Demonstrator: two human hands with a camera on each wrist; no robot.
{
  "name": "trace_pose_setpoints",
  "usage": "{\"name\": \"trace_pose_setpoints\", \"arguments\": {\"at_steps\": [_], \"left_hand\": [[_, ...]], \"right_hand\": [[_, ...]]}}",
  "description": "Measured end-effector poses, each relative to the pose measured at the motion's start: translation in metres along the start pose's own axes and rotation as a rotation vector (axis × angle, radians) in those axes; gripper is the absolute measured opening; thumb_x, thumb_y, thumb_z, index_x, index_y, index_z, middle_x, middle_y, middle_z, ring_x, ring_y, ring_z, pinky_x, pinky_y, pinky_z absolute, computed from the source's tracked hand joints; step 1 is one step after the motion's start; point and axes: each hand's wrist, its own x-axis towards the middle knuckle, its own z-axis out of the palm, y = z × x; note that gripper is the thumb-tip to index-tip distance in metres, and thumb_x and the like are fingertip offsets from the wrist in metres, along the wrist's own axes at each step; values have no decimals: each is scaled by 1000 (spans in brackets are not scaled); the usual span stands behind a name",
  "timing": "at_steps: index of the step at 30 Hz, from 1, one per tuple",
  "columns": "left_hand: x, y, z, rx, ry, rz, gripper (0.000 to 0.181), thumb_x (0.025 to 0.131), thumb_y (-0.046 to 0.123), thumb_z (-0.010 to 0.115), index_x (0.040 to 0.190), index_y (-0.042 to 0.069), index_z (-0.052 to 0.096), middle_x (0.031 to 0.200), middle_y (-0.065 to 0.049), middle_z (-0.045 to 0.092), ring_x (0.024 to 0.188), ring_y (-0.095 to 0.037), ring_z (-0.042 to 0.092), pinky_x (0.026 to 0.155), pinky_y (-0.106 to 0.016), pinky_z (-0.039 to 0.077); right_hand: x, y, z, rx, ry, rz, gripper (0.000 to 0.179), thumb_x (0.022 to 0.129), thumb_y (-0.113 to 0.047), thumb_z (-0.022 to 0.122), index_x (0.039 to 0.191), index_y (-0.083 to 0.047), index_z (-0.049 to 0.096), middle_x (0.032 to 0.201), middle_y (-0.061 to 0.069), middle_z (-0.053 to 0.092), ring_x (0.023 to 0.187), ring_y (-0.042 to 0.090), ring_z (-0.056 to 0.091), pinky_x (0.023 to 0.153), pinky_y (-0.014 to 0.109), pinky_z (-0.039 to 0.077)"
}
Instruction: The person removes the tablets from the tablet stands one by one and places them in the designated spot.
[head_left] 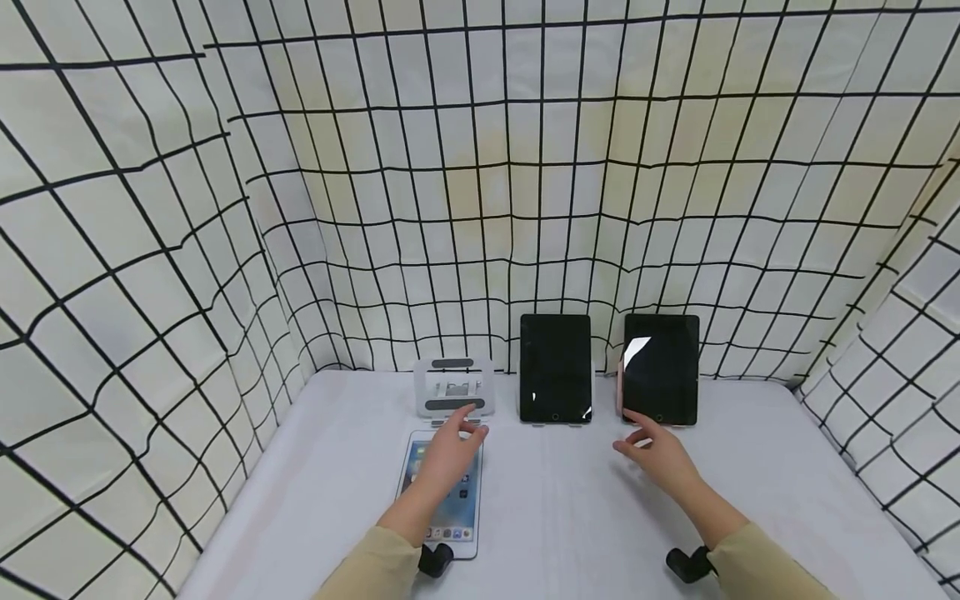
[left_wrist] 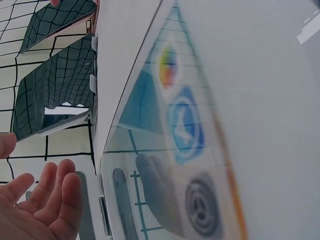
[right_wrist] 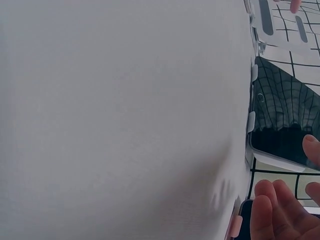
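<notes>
My left hand hovers over a lit white tablet that lies face up and shows app icons. Its fingers are spread and relaxed, holding nothing, in front of a white tablet stand with grey pads. In the left wrist view the tablet's screen fills the middle, with the fingers apart from it. At the right, my right hand holds nothing, its loose fingers near the lower left corner of a dark tablet on a pinkish stand. Whether they touch it, I cannot tell.
Another dark tablet leans on a light stand between the two hands. All stand along the back of a white table. White walls with a black grid enclose the back and sides.
</notes>
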Motion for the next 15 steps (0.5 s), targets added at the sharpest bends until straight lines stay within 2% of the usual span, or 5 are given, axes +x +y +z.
{"name": "trace_pose_setpoints", "arguments": {"at_steps": [3,9,15], "left_hand": [[5,2,5,-13,14,-1,53,98,41,60,146,24,48,120,-1,64,101,-20,63,80,-41,52],[12,4,13,-54,41,48,50,98,34,61,145,19,50,116,-3,65,101,-22,64,76,-39,52],[18,10,16,-32,57,60,52,98,35,62,145,18,49,116,-3,66,104,-25,65,80,-42,54]], "right_hand": [[2,0,-1,-8,15,-5,69,91,-27,73,150,-12,41,108,9,65,91,24,61,67,30,52],[7,-1,0,-8,39,-4,68,91,-27,73,150,-12,42,108,9,64,91,24,61,67,29,51],[16,-4,2,3,45,-9,68,90,-28,74,149,-13,43,108,9,64,89,24,60,66,29,50]]}}
